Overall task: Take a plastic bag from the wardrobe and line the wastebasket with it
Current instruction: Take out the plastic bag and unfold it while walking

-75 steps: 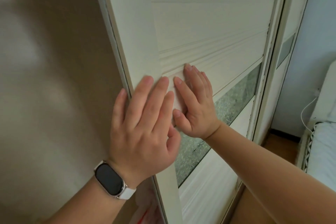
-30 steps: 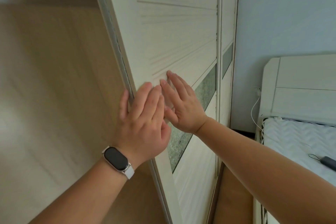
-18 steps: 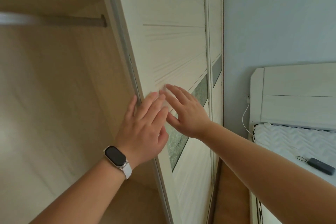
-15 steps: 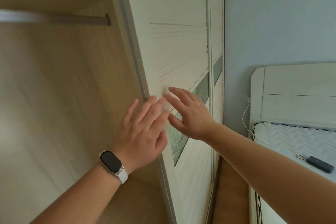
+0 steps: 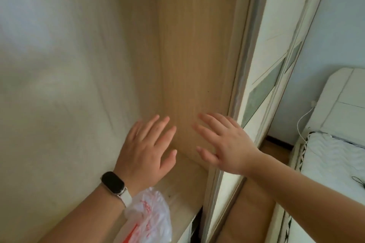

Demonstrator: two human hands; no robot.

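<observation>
The wardrobe stands open, its light wooden inside (image 5: pixel 193 65) facing me. A crumpled clear plastic bag with red print (image 5: pixel 150 221) lies on the wardrobe's shelf at the bottom, partly behind my left wrist. My left hand (image 5: pixel 148 150), with a dark watch on the wrist, hovers above the bag with fingers straight and spread, holding nothing. My right hand (image 5: pixel 223 144) hangs beside it, also spread and holding nothing, just left of the white sliding door (image 5: pixel 270 65). The wastebasket is not in view.
The sliding door's edge and track run down the middle right. A bed with a white headboard (image 5: pixel 339 100) and white mattress (image 5: pixel 335 163) stands at the right, a white cable on the blue wall beside it. Wooden floor (image 5: pixel 248 213) shows below the door.
The door has slid to the right and both hands have come off it. My view has dropped, so the wardrobe's inside and the plastic bag now show.
</observation>
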